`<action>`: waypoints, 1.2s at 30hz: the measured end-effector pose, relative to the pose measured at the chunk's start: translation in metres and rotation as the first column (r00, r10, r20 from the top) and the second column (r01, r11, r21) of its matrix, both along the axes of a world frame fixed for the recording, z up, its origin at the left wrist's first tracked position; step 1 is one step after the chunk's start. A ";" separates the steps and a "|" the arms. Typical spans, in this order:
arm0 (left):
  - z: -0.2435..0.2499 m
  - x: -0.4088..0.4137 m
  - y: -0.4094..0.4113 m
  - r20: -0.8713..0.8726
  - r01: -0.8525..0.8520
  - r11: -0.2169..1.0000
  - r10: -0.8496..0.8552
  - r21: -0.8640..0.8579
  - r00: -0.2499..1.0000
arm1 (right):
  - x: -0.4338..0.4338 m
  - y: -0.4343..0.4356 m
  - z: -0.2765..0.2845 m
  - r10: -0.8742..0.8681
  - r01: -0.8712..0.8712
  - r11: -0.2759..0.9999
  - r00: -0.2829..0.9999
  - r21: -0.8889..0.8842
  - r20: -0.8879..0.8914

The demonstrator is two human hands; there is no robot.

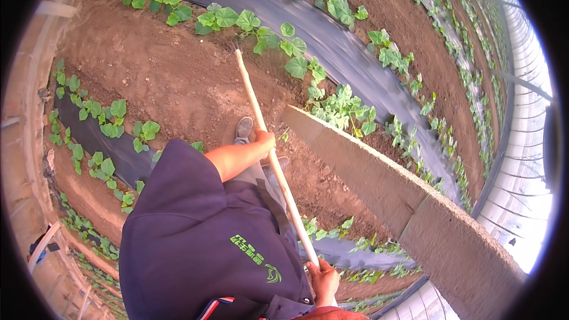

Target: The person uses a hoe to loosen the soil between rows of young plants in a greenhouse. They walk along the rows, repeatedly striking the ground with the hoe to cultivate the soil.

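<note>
A long pale wooden pole slants across the front of my body. My left hand is closed around its middle. Nearer my waist, my right hand grips the pole's rear part. Thin dark prongs fan out at the far end, close to the soil beside a row of leafy cucumber-like plants; their exact form is too fine to tell. Under the pole, my shoes stand on bare brown soil.
A rough concrete post leans large across the right, close to me. Black plastic mulch film covers beds between plant rows. More plants grow at left, before an earthen wall. Translucent greenhouse sheeting curves along the right.
</note>
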State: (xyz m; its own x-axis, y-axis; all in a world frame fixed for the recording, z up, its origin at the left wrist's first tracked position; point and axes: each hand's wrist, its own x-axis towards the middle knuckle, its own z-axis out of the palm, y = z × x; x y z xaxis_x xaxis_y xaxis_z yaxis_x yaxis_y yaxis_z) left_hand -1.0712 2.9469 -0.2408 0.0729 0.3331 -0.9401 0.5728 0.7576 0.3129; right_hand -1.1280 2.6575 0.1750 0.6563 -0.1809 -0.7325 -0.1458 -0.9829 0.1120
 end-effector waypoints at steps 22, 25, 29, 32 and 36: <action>-0.036 0.027 -0.009 -0.008 0.150 0.988 -0.151 -0.029 0.989 | -0.012 -0.011 -0.026 -0.026 0.024 0.998 0.999 0.049 0.041; -0.036 0.020 -0.020 -0.036 0.206 0.978 -0.204 0.035 0.978 | -0.013 0.002 -0.011 0.028 -0.027 1.000 0.999 -0.013 0.030; -0.019 0.020 -0.062 -0.057 0.174 0.984 -0.177 -0.045 0.983 | -0.020 -0.022 0.016 0.038 -0.036 0.999 0.998 -0.033 0.051; 0.001 0.015 -0.070 -0.010 0.119 0.987 -0.121 -0.111 0.993 | -0.013 -0.054 0.020 -0.036 0.038 0.999 0.997 -0.020 0.065; 0.026 0.006 -0.085 0.044 0.123 0.988 -0.119 -0.092 0.992 | -0.023 -0.098 0.021 -0.195 0.195 0.981 0.978 0.017 0.072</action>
State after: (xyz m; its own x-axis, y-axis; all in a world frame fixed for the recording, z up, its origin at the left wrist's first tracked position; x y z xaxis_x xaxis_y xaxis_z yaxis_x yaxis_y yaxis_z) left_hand -1.0651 2.8616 -0.2149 0.1438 0.2298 -0.9626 0.6509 0.7107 0.2669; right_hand -1.1507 2.5593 0.1962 0.6606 -0.3038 -0.6865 -0.3421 -0.9358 0.0850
